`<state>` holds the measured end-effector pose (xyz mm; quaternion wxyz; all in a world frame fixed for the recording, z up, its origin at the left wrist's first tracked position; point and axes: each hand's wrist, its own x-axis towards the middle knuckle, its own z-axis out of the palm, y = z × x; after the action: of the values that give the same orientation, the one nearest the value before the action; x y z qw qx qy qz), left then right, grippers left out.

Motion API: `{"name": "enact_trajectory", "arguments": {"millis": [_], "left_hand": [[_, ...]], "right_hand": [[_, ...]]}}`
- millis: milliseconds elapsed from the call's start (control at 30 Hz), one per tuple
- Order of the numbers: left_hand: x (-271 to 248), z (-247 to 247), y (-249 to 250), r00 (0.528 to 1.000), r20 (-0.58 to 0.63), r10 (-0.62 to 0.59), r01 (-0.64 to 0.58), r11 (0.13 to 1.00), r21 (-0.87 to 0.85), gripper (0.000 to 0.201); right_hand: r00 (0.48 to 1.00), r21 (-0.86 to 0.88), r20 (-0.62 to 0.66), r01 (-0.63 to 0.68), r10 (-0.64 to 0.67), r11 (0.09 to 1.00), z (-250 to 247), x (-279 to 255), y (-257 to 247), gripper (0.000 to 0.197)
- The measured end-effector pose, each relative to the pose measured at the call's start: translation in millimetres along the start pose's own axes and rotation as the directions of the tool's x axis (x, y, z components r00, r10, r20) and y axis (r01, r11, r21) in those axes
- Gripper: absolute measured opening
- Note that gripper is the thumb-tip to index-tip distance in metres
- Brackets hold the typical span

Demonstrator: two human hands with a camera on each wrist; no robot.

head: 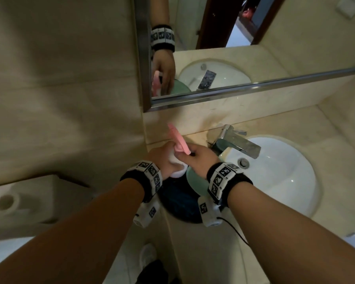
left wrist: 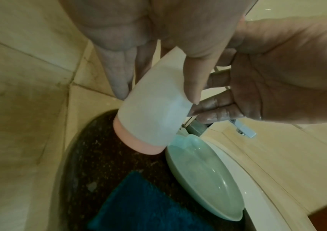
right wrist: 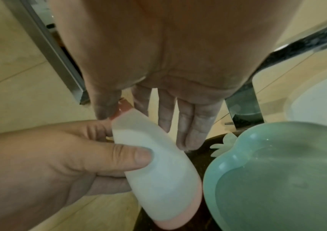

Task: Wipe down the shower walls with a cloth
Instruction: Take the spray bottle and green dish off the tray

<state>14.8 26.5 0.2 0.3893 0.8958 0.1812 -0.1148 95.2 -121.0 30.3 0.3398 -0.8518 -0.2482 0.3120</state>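
1. The cloth (left wrist: 139, 207) is blue and lies on a dark tray (left wrist: 91, 156) on the table (head: 195, 253), just beside a green dish (left wrist: 204, 175); no hand touches it.
2. The left hand (head: 162, 158) has its grip curled round a white bottle (right wrist: 158, 179) with a pink base, thumb pressing on the side.
3. The right hand (head: 201, 158) pinches the pink top (head: 177, 140) of the bottle with thumb and first finger; the other fingers (right wrist: 194, 125) hang straight.
4. The dish holds water.
5. A tap (head: 236, 140) and white sink (head: 279, 175) are to the right, a mirror (head: 244, 48) behind.
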Motion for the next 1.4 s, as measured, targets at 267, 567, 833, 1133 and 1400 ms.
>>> {"name": "enact_trajectory", "arguments": {"millis": [267, 567, 833, 1133, 1400], "left_hand": [[-31.8, -30.1, 23.5, 0.998, -0.016, 0.062, -0.06, 0.993, 0.102, 0.074], [-125.7, -16.3, 57.6, 0.999, -0.015, 0.035, -0.032, 0.981, 0.19, 0.074], [-209.9, 65.4, 75.1, 0.998, 0.004, -0.062, 0.061, 0.983, 0.174, 0.068], [-217.1, 128.2, 63.5, 0.995, 0.056, -0.086, 0.076, 0.984, 0.162, 0.069], [-206.2, 157.2, 49.1, 0.993, 0.056, -0.103, 0.093, 0.984, 0.153, 0.082]], "right_hand": [[0.996, 0.072, -0.089, 0.014, -0.008, 0.997, -13.9, -30.9, -26.6, 0.028], [0.995, -0.028, -0.024, 0.093, -0.094, 0.995, -16.6, -115.7, -29.9, 0.03], [0.997, 0.033, 0.065, 0.038, -0.04, 0.999, 4.2, -215.8, 23.3, 0.041], [0.995, 0.058, 0.095, -0.039, 0.033, 0.998, 20.8, -239.6, 77.0, 0.052], [0.982, 0.229, 0.084, -0.183, 0.168, 0.956, 33.1, -234.7, 110.4, 0.031]]}}
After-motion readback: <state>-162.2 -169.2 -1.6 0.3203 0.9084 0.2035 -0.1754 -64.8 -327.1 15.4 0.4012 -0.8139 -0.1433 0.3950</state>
